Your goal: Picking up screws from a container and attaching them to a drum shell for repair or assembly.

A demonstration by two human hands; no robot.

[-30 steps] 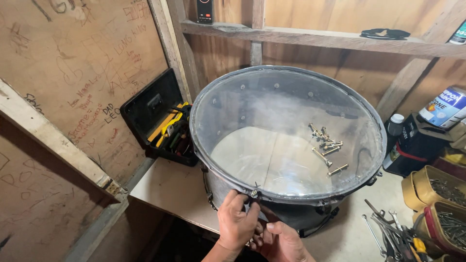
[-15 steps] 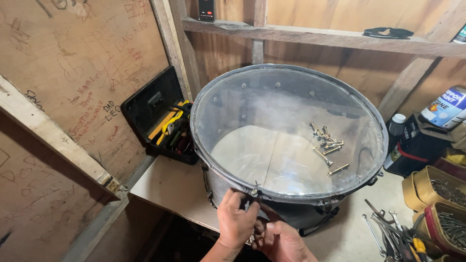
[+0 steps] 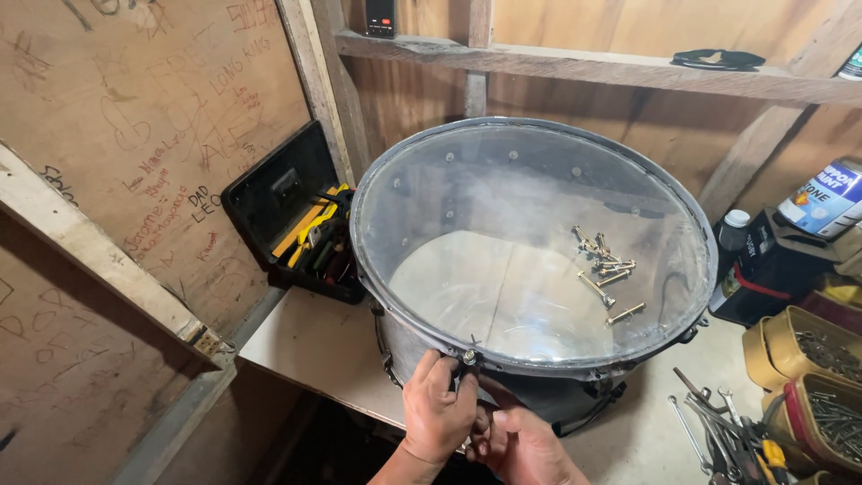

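Plywood walls enclose a pale workbench where the clear-headed drum stands. At its near rim the left hand pinches a tension bolt; the right hand cups beneath, its grip impossible to tell, partly cut off below

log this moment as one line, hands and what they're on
left hand: gripping drum rim at tension bolt | right hand: just below, against drum shell | loose bolts: lying on clear drumhead | open tool case: beside drum
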